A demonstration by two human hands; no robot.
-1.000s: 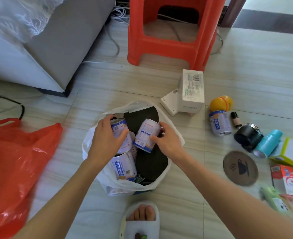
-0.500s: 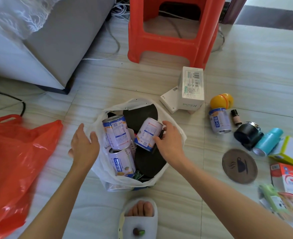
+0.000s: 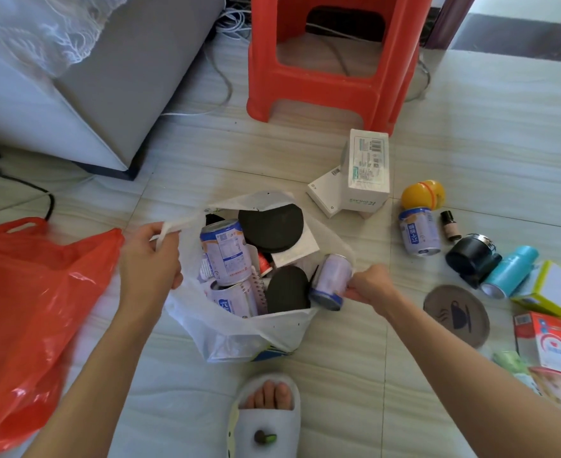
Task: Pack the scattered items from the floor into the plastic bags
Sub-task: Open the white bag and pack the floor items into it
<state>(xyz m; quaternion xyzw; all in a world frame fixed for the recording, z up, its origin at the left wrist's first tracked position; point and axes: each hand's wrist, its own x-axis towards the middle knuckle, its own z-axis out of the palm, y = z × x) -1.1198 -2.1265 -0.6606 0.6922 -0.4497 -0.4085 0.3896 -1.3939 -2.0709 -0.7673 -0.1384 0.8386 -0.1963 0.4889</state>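
Observation:
A white plastic bag (image 3: 249, 332) stands open on the floor in front of me, holding several blue-and-white cans (image 3: 226, 249), black round pads (image 3: 270, 226) and a notebook. My left hand (image 3: 147, 259) grips the bag's left handle. My right hand (image 3: 369, 285) pinches the bag's right rim, right beside a can (image 3: 330, 280) lying at that edge. A red plastic bag (image 3: 24, 309) lies at the left. Scattered at the right are a can (image 3: 419, 231), a yellow ball (image 3: 422, 193), white boxes (image 3: 368, 166), a black jar (image 3: 472, 259) and a teal bottle (image 3: 508, 271).
A red plastic stool (image 3: 335, 54) stands behind the boxes. A grey cabinet (image 3: 114, 77) with cables sits at the back left. A round coaster (image 3: 455, 314), a small brown bottle (image 3: 450, 226), a yellow-edged box (image 3: 556, 294) and a red-white box (image 3: 543, 342) lie at the right. My slippered foot (image 3: 265, 414) is below.
My left hand let go of a can and took the bag's left handle. My right hand released its can into the bag and now pinches the right rim, spreading the bag open.

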